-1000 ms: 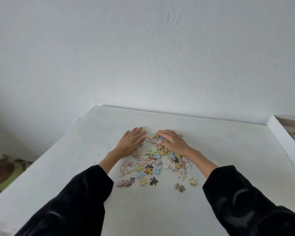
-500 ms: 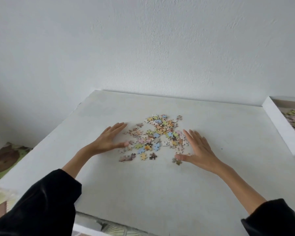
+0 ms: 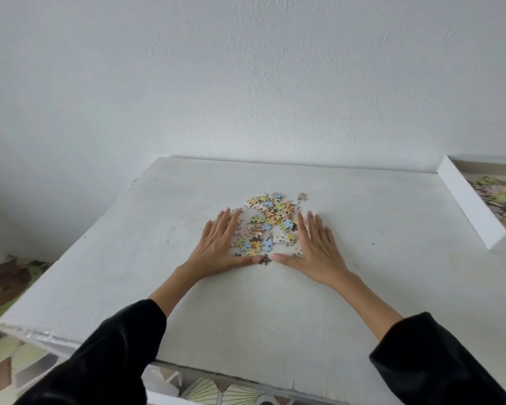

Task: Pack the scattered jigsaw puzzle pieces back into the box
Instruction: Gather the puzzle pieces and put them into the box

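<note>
A loose heap of small pastel jigsaw pieces (image 3: 270, 220) lies in the middle of the white table (image 3: 362, 302). My left hand (image 3: 219, 247) lies flat on the table against the heap's left side, fingers straight. On the heap's right side my right hand (image 3: 314, 248) lies flat, fingers straight. The two thumbs point at each other along the near edge of the heap, with a dark piece (image 3: 265, 259) between their tips. The white box (image 3: 468, 200) sits at the far right of the table, cut off by the frame, with several pieces inside.
A white wall rises right behind the table. The table's left and near edges drop to a patterned floor (image 3: 15, 352). A brown and green object (image 3: 9, 282) lies on the floor at the left.
Both hands left the top of the heap, spread apart to its sides, then closed in again with thumbs nearly meeting. The pieces are bunched closer together.
</note>
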The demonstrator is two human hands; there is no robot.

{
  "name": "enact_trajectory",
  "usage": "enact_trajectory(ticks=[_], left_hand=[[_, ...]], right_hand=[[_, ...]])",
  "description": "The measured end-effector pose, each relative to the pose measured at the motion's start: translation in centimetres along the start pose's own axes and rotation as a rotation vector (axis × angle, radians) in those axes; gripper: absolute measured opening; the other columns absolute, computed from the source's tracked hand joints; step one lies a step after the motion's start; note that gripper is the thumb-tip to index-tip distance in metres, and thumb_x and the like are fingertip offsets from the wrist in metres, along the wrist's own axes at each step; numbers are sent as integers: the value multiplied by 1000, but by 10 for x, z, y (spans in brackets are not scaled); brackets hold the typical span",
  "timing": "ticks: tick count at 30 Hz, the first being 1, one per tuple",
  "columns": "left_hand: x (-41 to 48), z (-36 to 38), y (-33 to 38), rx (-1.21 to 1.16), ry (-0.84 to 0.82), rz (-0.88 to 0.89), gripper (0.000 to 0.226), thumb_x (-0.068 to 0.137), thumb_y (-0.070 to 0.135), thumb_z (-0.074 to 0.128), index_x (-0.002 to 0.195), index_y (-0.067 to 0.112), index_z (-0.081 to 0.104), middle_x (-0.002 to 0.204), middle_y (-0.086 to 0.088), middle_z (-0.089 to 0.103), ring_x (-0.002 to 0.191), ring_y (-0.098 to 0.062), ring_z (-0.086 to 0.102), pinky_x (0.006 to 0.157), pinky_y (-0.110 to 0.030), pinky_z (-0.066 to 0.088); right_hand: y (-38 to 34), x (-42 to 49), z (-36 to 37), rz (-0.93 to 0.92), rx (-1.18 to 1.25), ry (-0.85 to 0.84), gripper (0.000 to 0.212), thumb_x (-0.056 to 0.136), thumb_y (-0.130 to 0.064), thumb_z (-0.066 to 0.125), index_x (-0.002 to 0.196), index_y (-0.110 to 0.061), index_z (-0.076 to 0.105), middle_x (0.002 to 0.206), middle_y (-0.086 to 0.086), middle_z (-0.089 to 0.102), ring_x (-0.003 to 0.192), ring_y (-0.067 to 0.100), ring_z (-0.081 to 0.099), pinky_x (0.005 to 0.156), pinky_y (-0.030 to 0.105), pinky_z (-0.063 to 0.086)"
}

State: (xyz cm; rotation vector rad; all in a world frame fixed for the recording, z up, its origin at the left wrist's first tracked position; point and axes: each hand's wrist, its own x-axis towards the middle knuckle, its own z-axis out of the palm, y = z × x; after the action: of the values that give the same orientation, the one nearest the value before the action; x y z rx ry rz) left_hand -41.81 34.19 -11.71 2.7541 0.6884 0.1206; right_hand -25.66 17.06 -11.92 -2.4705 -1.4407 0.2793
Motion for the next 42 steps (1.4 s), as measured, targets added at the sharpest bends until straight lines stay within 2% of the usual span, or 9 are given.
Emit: enact_trajectory(ticks=[4, 9, 13, 20, 27, 30, 33, 38, 42], left_hand=[[14, 3, 7, -35, 44, -22, 114, 61, 89, 24, 147, 22, -10, 157, -4, -10, 143, -16, -13, 115, -37, -7], [22, 4, 6, -80, 37, -33, 128, 48, 97, 22, 147, 23, -8, 157, -4, -10, 143, -17, -14, 116, -44, -7], [20, 6, 11, -37, 10, 46, 132, 43, 98, 29, 146, 26, -13, 156, -3, -14, 142, -16, -20, 115, -43, -13], [29, 8, 13, -41, 28, 40, 128, 45, 98, 22, 146, 27, -10, 156, -5, -11, 143, -19, -16, 115, -45, -10], [40, 3, 10, -71, 77, 49, 123, 48, 97, 18, 147, 26, 2, 156, -4, 3, 144, -19, -3, 116, -46, -3], [41, 0, 6, -84, 78, 49, 127, 43, 99, 20, 147, 28, 2, 156, -5, 3, 144, -20, -5, 115, -48, -5], [41, 0, 4, -45, 43, 82, 132, 37, 100, 25, 147, 30, -2, 156, -5, 1, 144, -22, -10, 115, -50, -9], [49, 1, 5, -38, 18, 49, 131, 37, 100, 26, 146, 32, -2, 156, -4, 0, 144, -22, -11, 115, -50, -8], [50, 1, 6, -43, 3, 43, 128, 38, 100, 23, 146, 33, 9, 156, -5, 2, 144, -22, -6, 116, -50, -5]], right_hand=[[-3, 18, -3, -7, 52, -21, 130, 40, -97, -3, 143, -20, -23, 153, 10, -22, 141, 26, -19, 112, 41, -11], [13, 43, -20, -2, 149, 33, 125, 43, -96, -4, 147, -26, -4, 156, 1, -12, 142, 20, -16, 113, 44, -9], [29, 55, -26, -37, 94, -67, 132, 38, -99, -5, 147, -23, -6, 156, 2, -12, 143, 19, -13, 113, 42, -8], [38, 49, -32, -224, 92, -316, 129, 28, -100, 32, 129, -48, -28, 148, -5, -33, 137, 13, -27, 111, 36, -13], [34, 45, -19, -178, 147, -81, 114, 40, -99, 23, 135, -48, -12, 156, -1, -10, 144, 16, -7, 115, 40, -2], [32, 59, -23, -140, 244, -42, 118, 44, -99, 19, 144, -38, 2, 156, -2, -9, 144, 16, -7, 116, 50, 3], [24, 76, -29, -102, 233, -50, 119, 44, -99, 11, 145, -36, 4, 156, -4, -12, 143, 18, -11, 115, 53, 0], [8, 93, -24, -148, 131, -109, 121, 44, -96, -7, 145, -33, 14, 157, -6, 0, 144, 19, -5, 114, 51, -3], [14, 87, -15, -195, 164, -28, 109, 55, -92, -4, 139, -33, 33, 151, -3, 23, 140, 20, 19, 115, 43, 8]])
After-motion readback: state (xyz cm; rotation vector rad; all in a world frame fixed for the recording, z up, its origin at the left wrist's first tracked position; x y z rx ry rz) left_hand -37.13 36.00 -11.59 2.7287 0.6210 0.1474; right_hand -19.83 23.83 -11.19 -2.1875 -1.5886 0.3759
